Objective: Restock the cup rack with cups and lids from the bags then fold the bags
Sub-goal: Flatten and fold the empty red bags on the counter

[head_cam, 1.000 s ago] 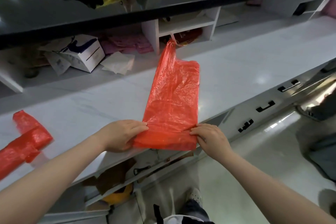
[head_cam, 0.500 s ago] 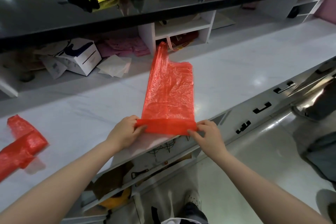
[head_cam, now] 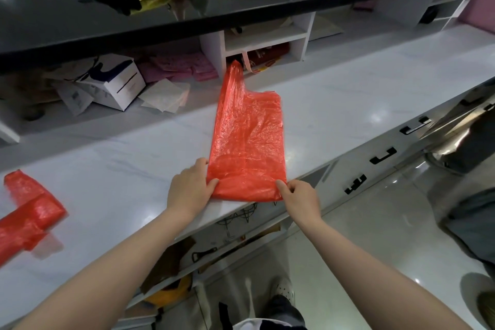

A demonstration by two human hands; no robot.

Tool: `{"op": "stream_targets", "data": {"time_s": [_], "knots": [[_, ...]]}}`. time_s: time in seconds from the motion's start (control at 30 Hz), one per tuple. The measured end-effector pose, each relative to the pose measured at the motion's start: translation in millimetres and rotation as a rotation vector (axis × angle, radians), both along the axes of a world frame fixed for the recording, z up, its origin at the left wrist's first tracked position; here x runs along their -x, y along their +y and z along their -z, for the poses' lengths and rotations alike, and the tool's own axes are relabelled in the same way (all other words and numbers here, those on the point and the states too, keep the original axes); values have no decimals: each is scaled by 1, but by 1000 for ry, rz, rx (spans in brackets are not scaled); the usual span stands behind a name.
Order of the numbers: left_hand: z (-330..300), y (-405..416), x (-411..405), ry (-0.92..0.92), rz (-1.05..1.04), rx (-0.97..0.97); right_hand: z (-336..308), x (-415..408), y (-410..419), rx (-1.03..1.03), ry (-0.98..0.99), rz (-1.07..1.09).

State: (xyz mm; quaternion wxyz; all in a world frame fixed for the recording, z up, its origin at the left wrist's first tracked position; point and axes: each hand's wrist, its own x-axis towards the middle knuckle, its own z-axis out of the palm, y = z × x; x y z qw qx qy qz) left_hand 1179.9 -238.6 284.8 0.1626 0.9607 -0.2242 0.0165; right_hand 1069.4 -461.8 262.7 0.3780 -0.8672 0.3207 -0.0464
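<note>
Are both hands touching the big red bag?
Touching. In the head view, the left hand and right hand each pinch a near corner of the red bag on the counter.

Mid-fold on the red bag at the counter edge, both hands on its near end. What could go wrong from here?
1. The red bag lies with its near fold right at the edge of the white counter; a slip could drop it to the floor.
2. The left hand and right hand hold only the near corners, so the thin, crinkled plastic may spring open.
3. Its far handle sticks up, bunched, and may fold in crooked.
</note>
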Motion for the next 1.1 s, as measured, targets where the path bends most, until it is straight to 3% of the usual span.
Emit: {"op": "stream_targets", "data": {"time_s": [0.1,0.13,0.2,0.3,0.4,0.5,0.6,0.67,0.87,0.97,1.1], "knots": [[-1,-7,13,-337,290,30,-1,-1,1,30,5,-30],[-2,-10,14,-358,401,-15,-1,-1,1,34,6,-39],[-1,-16,15,-201,523,-199,0,-1,0,41,14,-54],[12,-16,10,66,464,-377,1,-3,-1,36,14,-59],[20,-16,7,104,448,-405,0,5,-4,244,-69,-94],[21,-15,6,95,449,-410,0,16,-8,612,-282,-426],[22,-16,7,90,441,-404,0,18,-9,779,-161,-707],[22,-15,7,92,442,-394,3,16,-10,746,-84,-683],[19,0,1,126,516,-238,1,17,-27,760,-124,-592],[16,9,0,161,479,-153,-1,13,-35,546,-20,-564],[13,12,-3,179,347,96,-8,3,-38,284,-136,-399]]}}
